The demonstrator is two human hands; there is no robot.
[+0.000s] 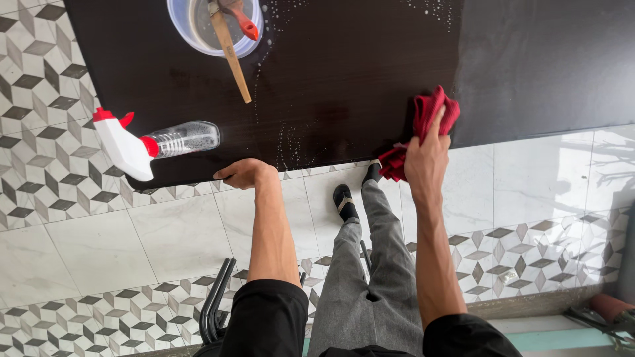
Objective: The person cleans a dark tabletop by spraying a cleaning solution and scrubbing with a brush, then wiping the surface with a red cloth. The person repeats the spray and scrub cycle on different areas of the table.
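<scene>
The right hand (pixel 426 162) presses a crumpled red cloth (pixel 430 122) against the near edge of the dark desk (pixel 344 86), its fingers (pixel 433 129) curled tight around the fabric; part of the cloth hangs over the edge at about 7 o'clock from the hand. The left hand (pixel 243 173) grips the same near edge well apart from it, at 9 o'clock from the right hand, fingers hooked over the rim and holding nothing else. Just beside the left hand, at 10 o'clock, a clear spray bottle (pixel 155 142) with a white and red trigger head lies on its side, the head jutting past the desk's edge. At 12 o'clock from the left hand a pale round basin (pixel 192 30) holds 1 wooden-handled brush (pixel 231 56), whose handle sticks out onto the desk, and a red-handled tool (pixel 241 16). Wet droplets (pixel 291 142) speckle the surface between the 2 hands. Below, patterned floor tiles (pixel 53 165) show.
</scene>
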